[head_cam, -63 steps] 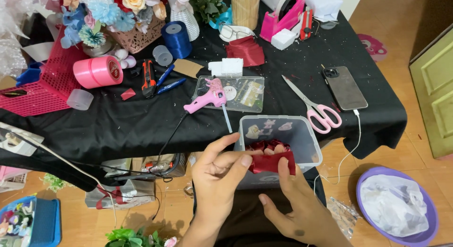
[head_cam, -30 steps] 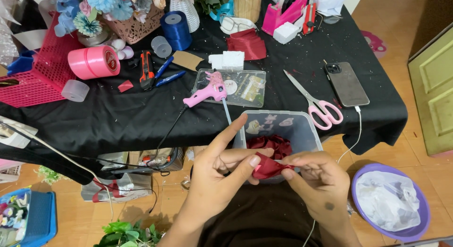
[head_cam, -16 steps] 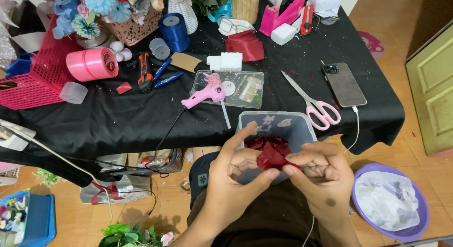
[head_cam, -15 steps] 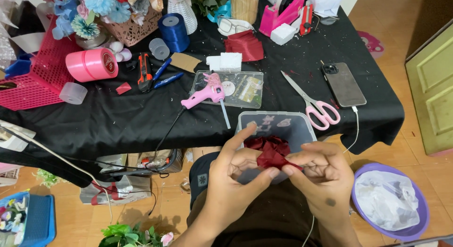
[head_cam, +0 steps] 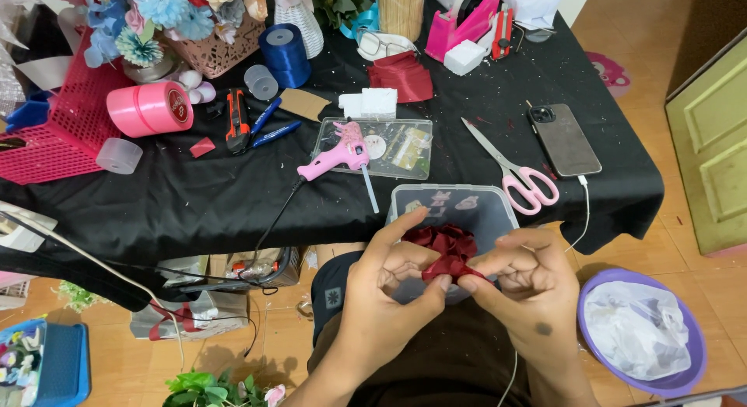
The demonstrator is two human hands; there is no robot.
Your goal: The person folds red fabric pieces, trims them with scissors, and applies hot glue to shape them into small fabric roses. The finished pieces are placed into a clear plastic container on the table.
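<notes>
Pinching red ribbon flower [head_cam: 445,251] | between left hand [head_cam: 389,298] | right hand [head_cam: 529,290] fingertips

Both hands up in front of torso, close together, fingertips nearly meeting. Left hand [head_cam: 385,298]: index extended upward, thumb and middle finger pinched together at the tips. Right hand [head_cam: 529,286]: palm down, fingers curled inward, thumb and index pinched. Forearms come up from the bottom edge.

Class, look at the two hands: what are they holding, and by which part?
Both hands, left and right, pinch a dark red folded ribbon flower at its lower edge with the fingertips.
</notes>
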